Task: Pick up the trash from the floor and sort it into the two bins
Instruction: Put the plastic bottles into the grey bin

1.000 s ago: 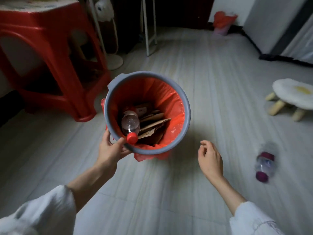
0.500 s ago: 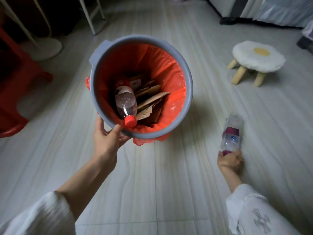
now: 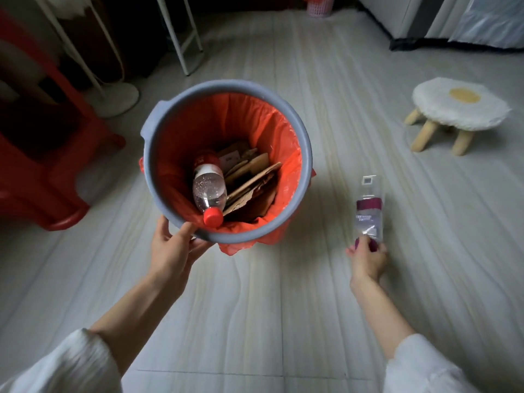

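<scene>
Floor [image 3: 283, 307]: pale streaked boards; carries everything here. The bin shows over its middle, the loose bottle to the right of that.
Bin [image 3: 303, 154]: grey plastic pail with an orange liner [image 3: 249, 126] folded over the rim. Whether it stands on the floor or is lifted, cannot tell. Judged stiff-walled and light for its bulk, since the load is only cardboard and one bottle. The rim is the sensible hold.
Left hand [image 3: 175, 251]: grips the near rim of the bin, thumb over the lip, fingers beneath.
Cardboard scraps [image 3: 255, 177]: flat brown pieces leaning in the bin's bottom. Light, stiff, nothing fragile.
Bottle in bin [image 3: 209, 188]: clear plastic, red cap toward the near rim, lying against the cardboard.
Loose bottle [image 3: 370, 211]: clear plastic with a dark purple label band, blurred, pointing away from the person. Whether its far end is on the floor is not clear. Looks empty or nearly so, hence judged very light; thin walls will dent under a hard squeeze, and smooth plastic may slip.
Right hand [image 3: 368, 259]: fingers curled around the near end of the loose bottle at the cap. Neck or cap is the stiffest place to hold; the present grip suits it.
Second bin: a small pink basket [image 3: 319, 7] at the far edge of the floor may be it; not certain.
</scene>
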### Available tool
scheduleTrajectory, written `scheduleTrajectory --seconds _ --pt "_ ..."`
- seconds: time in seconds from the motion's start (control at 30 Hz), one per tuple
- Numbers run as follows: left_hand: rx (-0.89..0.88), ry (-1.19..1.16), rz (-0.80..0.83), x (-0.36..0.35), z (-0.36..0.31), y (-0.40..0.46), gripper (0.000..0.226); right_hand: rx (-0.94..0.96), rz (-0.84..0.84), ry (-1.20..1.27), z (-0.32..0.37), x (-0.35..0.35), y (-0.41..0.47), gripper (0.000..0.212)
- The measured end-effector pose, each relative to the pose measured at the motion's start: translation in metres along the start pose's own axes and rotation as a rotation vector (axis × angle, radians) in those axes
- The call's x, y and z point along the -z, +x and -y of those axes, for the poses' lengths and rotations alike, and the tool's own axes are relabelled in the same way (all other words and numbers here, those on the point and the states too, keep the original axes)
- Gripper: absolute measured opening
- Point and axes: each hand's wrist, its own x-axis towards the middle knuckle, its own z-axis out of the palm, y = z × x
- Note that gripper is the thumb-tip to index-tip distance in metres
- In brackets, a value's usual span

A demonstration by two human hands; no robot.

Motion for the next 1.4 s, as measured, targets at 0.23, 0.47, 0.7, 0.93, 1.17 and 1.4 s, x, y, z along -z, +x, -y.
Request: scheduleTrajectory --seconds 0.23,0.47,0.7,0.93,1.17,1.4 --pt "-0.009 0.147 -0.020 0.086 -0.042 -0.009 0.041 0.280 0.266 0.310 0.067 -0.018 -0.133 0.025" --pt "-0.002 0.246 -0.111 0.184 -0.079 -0.046 0.055 0.645 0.628 -0.060 0.074 -0.029 -0.253 0.045" --pt "-0.034 0.124 -0.206 0.252 -0.079 -0.078 0.060 1.063 0.778 -0.513 0.072 -0.094 -0.355 0.042" --pt "-0.032 0.059 -0.233 0.289 -0.066 -0.093 0.061 1.096 0.971 -0.887 0.055 -0.162 -0.409 0.053" --pt "-0.044 -0.014 -0.254 0.301 -0.064 -0.097 0.061 1.176 1.156 -1.021 0.041 -0.165 -0.445 0.049" --pt "-0.066 -0.021 -0.242 0.302 -0.062 -0.093 0.059 1.137 1.193 -1.177 0.027 -0.164 -0.445 0.059"
